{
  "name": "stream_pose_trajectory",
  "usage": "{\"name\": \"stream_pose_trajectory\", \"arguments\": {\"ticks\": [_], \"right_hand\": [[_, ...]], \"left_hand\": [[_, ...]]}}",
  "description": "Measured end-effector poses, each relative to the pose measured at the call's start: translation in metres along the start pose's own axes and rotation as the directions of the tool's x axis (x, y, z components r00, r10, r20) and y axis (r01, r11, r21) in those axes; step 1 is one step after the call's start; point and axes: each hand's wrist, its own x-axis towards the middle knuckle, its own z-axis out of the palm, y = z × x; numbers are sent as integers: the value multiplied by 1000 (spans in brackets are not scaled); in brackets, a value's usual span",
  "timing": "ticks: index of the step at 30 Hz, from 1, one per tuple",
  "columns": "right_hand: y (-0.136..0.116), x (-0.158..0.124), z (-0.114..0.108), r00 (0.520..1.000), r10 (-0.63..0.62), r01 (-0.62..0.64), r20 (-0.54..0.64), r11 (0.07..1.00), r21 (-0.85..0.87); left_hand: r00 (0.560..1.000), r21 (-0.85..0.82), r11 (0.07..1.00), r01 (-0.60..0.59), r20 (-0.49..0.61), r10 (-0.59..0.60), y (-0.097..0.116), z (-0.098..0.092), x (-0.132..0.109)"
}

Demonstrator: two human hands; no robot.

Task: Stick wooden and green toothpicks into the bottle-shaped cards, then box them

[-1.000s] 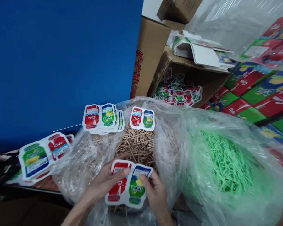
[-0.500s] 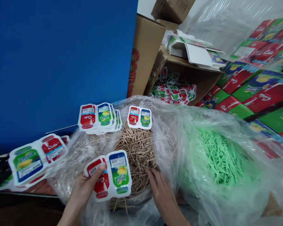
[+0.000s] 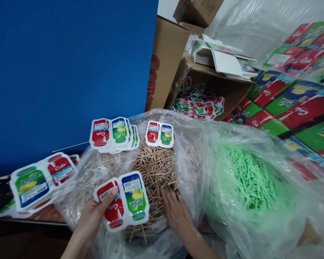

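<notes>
My left hand (image 3: pixel 93 216) pinches a white-edged card (image 3: pixel 136 196) with a red Cola jar and a green-blue Sprite jar printed on it, thumb across its front. Two thin sticks (image 3: pixel 137 233) poke out below the card. My right hand (image 3: pixel 176 212) lies on a heap of thin brown sticks (image 3: pixel 153 169) in a clear plastic bag (image 3: pixel 186 158). Its fingers are stretched out, with the fingertips among the sticks; the thumb is hidden. Another such card (image 3: pixel 160 134) rests at the heap's far edge. A stack of cards (image 3: pixel 112 135) sits on the bag's left side.
More cards (image 3: pixel 40 181) lie at far left beside a blue panel (image 3: pixel 70 64). To the right, a plastic bag holds green sticks (image 3: pixel 251 176). An open carton (image 3: pixel 221 77) behind contains many cards. Printed Cola and Sprite boxes (image 3: pixel 288 97) are stacked at right.
My right hand has shifted left and slightly up over the brown sticks. My left hand has moved a little left with the card.
</notes>
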Motion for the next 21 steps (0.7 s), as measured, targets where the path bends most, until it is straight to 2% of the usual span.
{"name": "stream_pose_trajectory", "arguments": {"ticks": [4,7,14,17,19,21], "right_hand": [[-5,-2,12,993,14,-13,-118,1000,6],[-6,1,17,988,-4,3,-151,1000,-10],[-2,14,14,994,-28,31,-102,999,28],[-1,23,7,995,-46,50,-91,998,47],[0,30,-4,998,-16,23,-55,992,126],[2,35,-19,997,49,-64,61,958,281]], "left_hand": [[1000,-20,1000,7,15,-7,2,1,-1],[1000,-18,1000,11,14,-10,3,2,-3],[999,-14,999,40,33,-39,1,1,-3],[999,-33,999,42,26,-41,4,-1,-4],[999,-68,997,48,16,-47,10,-3,-8],[999,-86,996,37,3,-36,18,-4,-14]]}}
